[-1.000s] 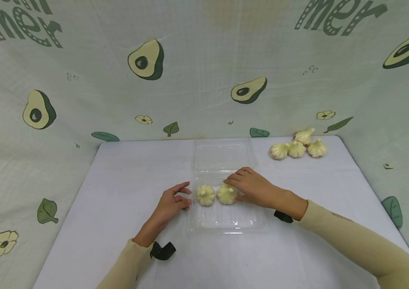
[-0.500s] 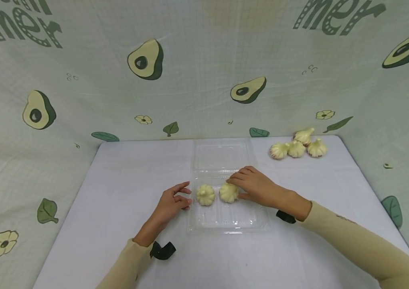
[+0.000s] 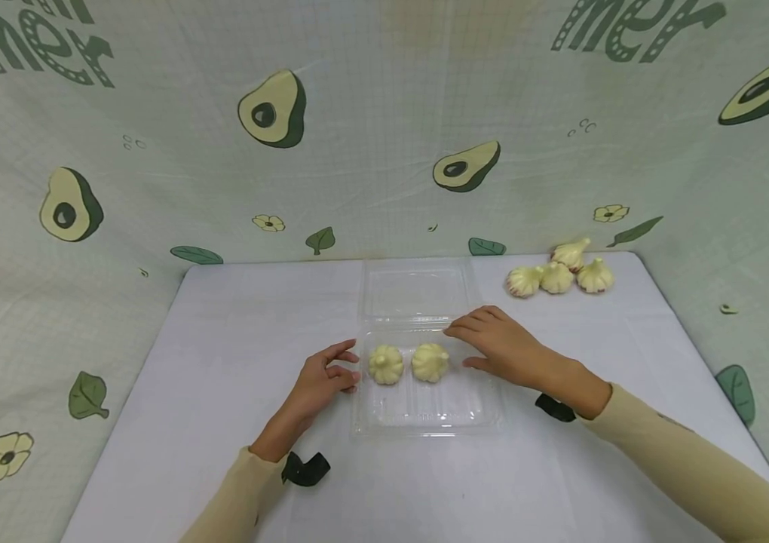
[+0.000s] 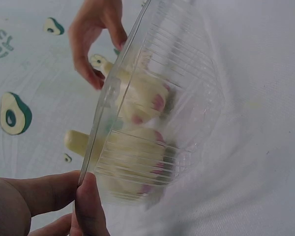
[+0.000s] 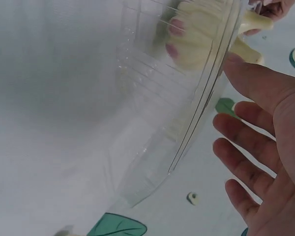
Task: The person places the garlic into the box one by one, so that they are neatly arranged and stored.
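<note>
A clear plastic clamshell container [image 3: 452, 415] lies on the table with its lid [image 3: 418, 294] folded back. Two garlic bulbs sit side by side in its base, a left bulb [image 3: 386, 365] and a right bulb [image 3: 430, 363]. My left hand [image 3: 320, 385] pinches the container's left rim between thumb and fingers, plainest in the left wrist view. Over the container's right side is my right hand [image 3: 503, 351], fingers spread and apart from the right bulb. In the right wrist view that hand [image 5: 280, 132] holds nothing.
Several more garlic bulbs [image 3: 557, 278] cluster at the table's back right corner. A cloth [image 3: 371, 181] printed with avocados hangs behind and beside the white table [image 3: 255, 317].
My right hand has let go of the right bulb and drawn away to the right. That bulb shifted slightly right, widening the gap. My left hand has stayed in place.
</note>
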